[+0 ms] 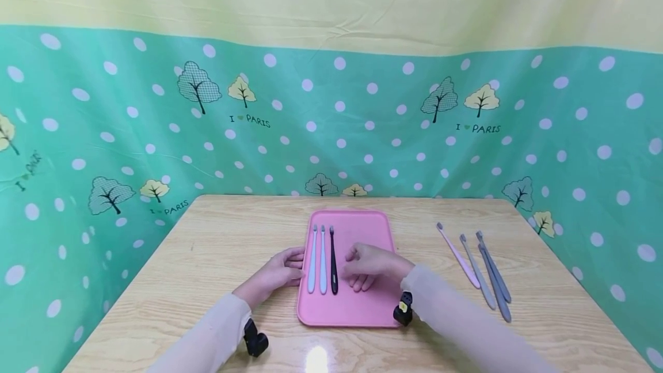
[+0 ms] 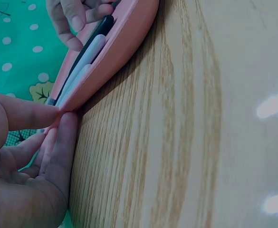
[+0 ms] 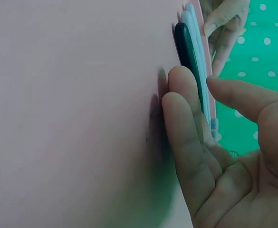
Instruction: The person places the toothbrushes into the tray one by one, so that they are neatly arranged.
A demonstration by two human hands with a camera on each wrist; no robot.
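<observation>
A pink tray point(image 1: 357, 311) lies on the table with two pale blue toothbrushes point(image 1: 323, 263) and a black toothbrush point(image 1: 334, 263) side by side along its left part. My left hand point(image 1: 279, 271) is at the tray's left side; in the left wrist view its thumb and forefinger point(image 2: 34, 114) pinch the rim. Over the tray, just right of the black toothbrush, my right hand point(image 1: 370, 266) has nothing in its grasp. Its thumb stands apart from the loosely bent fingers point(image 3: 186, 133), which overlap the black handle point(image 3: 185, 45) in the right wrist view.
Right of the tray, a pink toothbrush point(image 1: 458, 256) and several grey toothbrushes point(image 1: 478, 272) lie on the wooden table point(image 1: 228, 229), two of the grey ones overlapping. A green and yellow patterned cloth point(image 1: 339, 131) hangs behind and at both sides.
</observation>
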